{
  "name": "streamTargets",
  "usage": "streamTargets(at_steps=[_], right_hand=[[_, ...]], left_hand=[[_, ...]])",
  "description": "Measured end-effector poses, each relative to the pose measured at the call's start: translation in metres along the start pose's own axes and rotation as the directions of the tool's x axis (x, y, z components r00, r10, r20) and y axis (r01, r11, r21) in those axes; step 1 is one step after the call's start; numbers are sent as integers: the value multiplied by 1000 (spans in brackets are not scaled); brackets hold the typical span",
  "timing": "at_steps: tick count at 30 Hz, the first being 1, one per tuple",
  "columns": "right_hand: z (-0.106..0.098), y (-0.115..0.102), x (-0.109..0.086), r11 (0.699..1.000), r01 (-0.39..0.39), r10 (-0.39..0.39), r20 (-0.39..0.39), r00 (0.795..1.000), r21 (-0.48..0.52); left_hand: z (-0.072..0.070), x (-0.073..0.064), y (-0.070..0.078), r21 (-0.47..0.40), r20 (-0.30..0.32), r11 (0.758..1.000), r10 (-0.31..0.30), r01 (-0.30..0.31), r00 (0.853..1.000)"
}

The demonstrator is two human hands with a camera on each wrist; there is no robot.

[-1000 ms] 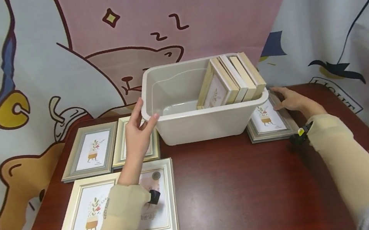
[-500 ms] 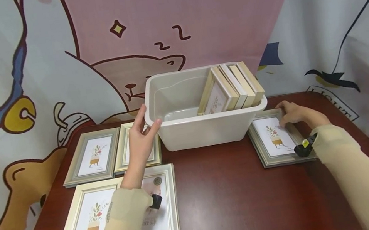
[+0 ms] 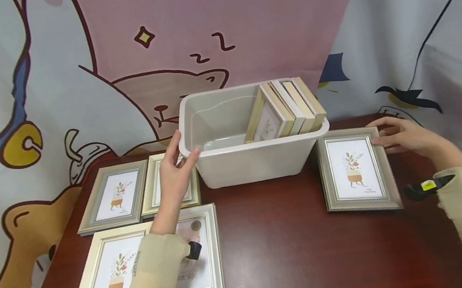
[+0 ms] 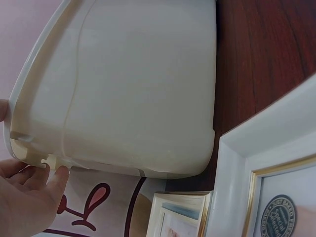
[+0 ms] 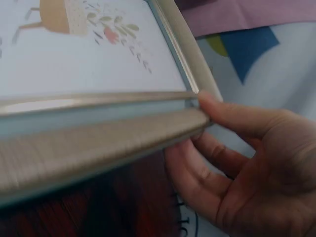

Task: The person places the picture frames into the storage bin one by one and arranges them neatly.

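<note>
Pinching a picture frame (image 3: 355, 171) by one corner with the right hand (image 3: 412, 137), beside a tub (image 3: 255, 162) with four frames (image 3: 289, 107) inside. Holding the tub's rim with the left hand (image 3: 176, 175).

I'm at a dark red wooden table (image 3: 280, 249) backed by folded, hanging cloth (image 3: 238, 2) printed with cartoon animals, like a child's room or a draped booth; I can't tell which
</note>
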State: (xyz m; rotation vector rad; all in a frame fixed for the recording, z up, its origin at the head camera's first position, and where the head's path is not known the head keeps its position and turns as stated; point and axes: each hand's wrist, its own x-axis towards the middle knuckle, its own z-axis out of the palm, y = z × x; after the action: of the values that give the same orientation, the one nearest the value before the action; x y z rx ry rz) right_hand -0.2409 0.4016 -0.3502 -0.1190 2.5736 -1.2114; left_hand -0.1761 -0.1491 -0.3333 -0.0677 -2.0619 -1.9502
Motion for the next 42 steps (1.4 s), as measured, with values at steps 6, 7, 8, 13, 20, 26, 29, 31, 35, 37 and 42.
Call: streamTargets(at_steps=[6, 7, 8, 13, 20, 26, 29, 31, 35, 37, 42], right_hand=[[-6, -4, -24, 996, 30, -20, -123, 992, 79], [-7, -6, -29, 995, 42, -28, -151, 988, 89], [-8, -8, -33, 994, 55, -36, -179, 983, 98], [-13, -24, -54, 977, 173, -127, -317, 940, 121], [-16, -56, -76, 926, 329, -187, -534, 824, 184], [-14, -80, -84, 889, 423, -202, -676, 709, 178], [-13, -90, -85, 926, 360, -164, -738, 655, 115], [-11, -98, -86, 948, 306, -129, -777, 616, 85], [-9, -116, -87, 967, 247, -79, -844, 531, 66], [-8, -125, -87, 964, 262, -87, -871, 483, 50], [-7, -145, -87, 953, 301, -152, -913, 378, -34]], left_hand=[[-2, 0, 0, 13, -2, 1000, -4, 4, 1000], [-2, 0, -1, 14, -2, 1000, -5, 5, 1000], [-2, 0, -1, 16, -1, 1000, -6, 6, 1000], [-1, 0, -1, 17, 4, 1000, -8, 8, 1000], [-1, -1, -1, 11, -1, 1000, -1, 1, 1000], [0, 0, 0, 17, 10, 1000, 6, -6, 1000], [0, 0, 0, 21, 11, 1000, 7, -7, 1000], [0, -1, 0, 23, 12, 1000, 9, -9, 1000], [1, -1, 1, 26, 10, 1000, 13, -13, 1000], [1, -1, 0, 25, 9, 1000, 15, -15, 1000], [1, -1, 0, 24, 8, 1000, 13, -13, 1000]])
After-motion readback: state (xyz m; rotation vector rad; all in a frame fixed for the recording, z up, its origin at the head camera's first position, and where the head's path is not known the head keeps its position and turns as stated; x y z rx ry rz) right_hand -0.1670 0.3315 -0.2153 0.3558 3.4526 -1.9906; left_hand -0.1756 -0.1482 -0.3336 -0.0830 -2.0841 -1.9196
